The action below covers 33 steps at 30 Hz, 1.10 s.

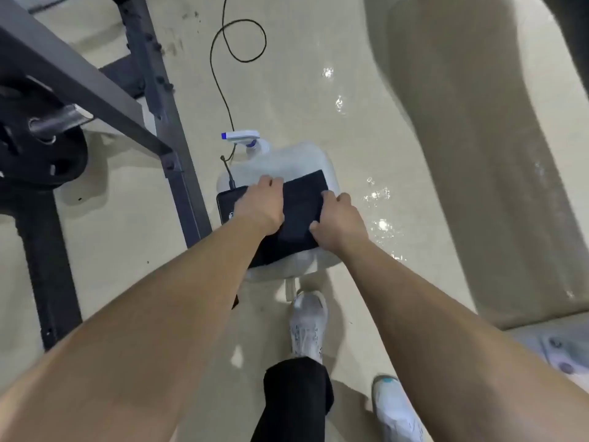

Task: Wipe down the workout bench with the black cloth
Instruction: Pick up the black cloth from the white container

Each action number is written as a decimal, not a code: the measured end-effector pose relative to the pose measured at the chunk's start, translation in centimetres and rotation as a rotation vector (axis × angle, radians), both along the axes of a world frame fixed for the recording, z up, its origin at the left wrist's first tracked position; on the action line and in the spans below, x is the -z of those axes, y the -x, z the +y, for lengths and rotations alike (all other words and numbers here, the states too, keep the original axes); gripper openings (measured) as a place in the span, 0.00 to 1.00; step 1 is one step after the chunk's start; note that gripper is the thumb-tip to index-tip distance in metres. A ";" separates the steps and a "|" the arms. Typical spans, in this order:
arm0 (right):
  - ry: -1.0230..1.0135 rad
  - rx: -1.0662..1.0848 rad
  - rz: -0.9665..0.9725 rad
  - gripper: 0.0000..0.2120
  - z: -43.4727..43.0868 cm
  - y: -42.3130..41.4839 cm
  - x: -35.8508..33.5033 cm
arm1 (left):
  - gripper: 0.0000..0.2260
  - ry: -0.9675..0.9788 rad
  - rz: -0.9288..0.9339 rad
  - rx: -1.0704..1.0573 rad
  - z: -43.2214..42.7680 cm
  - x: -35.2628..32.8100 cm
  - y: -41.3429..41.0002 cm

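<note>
The black cloth lies flat on a small white worktop, near a spray bottle. The left hand curls its grip over the cloth's far-left edge. The right hand pinches the near-right edge, grip closed on it. A dark weight rack stands to the left.

black cloth: edges partly covered; weight plate: cut off left

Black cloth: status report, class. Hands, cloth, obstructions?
Left hand, right hand grip black cloth by edges. Cloth flat on a white object. Spray bottle, cable close behind.
</note>
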State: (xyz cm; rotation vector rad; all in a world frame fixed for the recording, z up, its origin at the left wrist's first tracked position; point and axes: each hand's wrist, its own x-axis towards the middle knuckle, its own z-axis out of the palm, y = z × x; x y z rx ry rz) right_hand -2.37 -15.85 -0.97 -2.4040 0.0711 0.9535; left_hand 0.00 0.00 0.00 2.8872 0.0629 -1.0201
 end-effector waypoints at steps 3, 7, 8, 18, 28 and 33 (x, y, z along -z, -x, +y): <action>-0.020 0.141 0.014 0.25 -0.1 -0.2 0.1 | 0.11 0.024 -0.021 -0.059 0.5 -0.2 -0.4; -0.123 0.338 0.103 0.23 -1.4 -0.3 -1.9 | 0.08 0.120 -0.043 -0.097 -0.3 -3.2 -0.3; -0.126 0.345 0.095 0.22 -2.2 -0.4 -3.4 | 0.09 0.134 -0.074 -0.090 -0.8 -4.8 -0.4; -0.159 0.422 -0.086 0.07 -11.6 0.5 -18.9 | 0.09 0.587 -0.009 -0.261 -11.0 -20.8 -0.7; -0.609 0.820 -0.070 0.19 -25.4 6.7 -31.1 | 0.11 0.873 0.170 -0.589 -27.0 -31.4 1.6; -0.529 0.819 -0.186 0.07 -32.7 9.9 -32.3 | 0.08 0.932 0.269 -0.730 -35.5 -32.8 4.3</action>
